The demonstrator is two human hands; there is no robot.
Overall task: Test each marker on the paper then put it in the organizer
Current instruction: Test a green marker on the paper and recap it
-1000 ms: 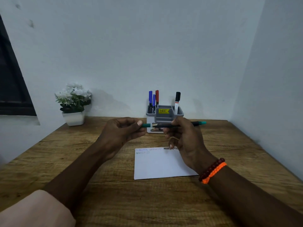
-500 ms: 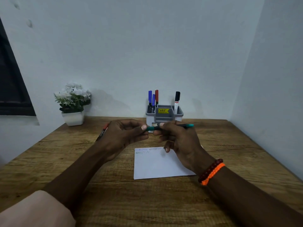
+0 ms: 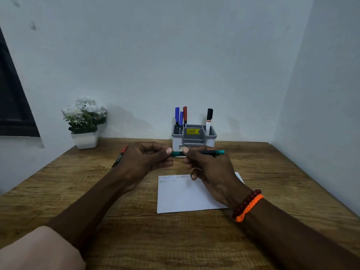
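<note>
Left hand (image 3: 144, 162) over half-hidden red marker (image 3: 119, 157)

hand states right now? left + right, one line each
Left hand: closed, pinching the cap end of the green marker.
Right hand: closed, gripping the same marker's barrel.

We see a wooden tabletop (image 3: 136, 240) carrying a paper (image 3: 181, 195) at centre, an organizer (image 3: 194, 141) at the back, a potted plant (image 3: 84, 123) back-left, and a marker (image 3: 119, 157) lying left.
</note>
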